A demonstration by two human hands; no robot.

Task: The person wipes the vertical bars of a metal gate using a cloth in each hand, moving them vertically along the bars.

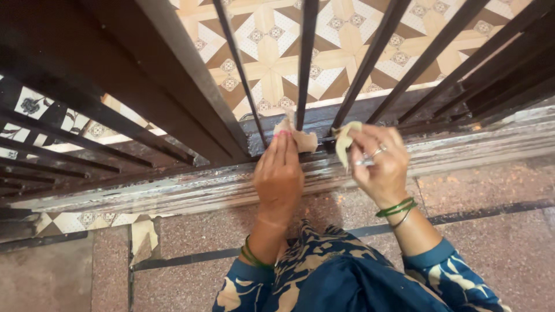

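Fingers of the left hand [278, 173] press a tan scrap of sandpaper [302, 137] against the foot of a black gate bar [304, 63], apparently to bear on its base; the right hand [378, 164] pinches a second folded scrap [343, 144] (long axis roughly upright) just beside the bottom rail [462, 151].

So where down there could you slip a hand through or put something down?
Gaps between the black metal bars are open onto patterned tile. The speckled stone floor right of the right hand is bare. It is crowded at the bar bases, where the left hand presses a beige scrap.
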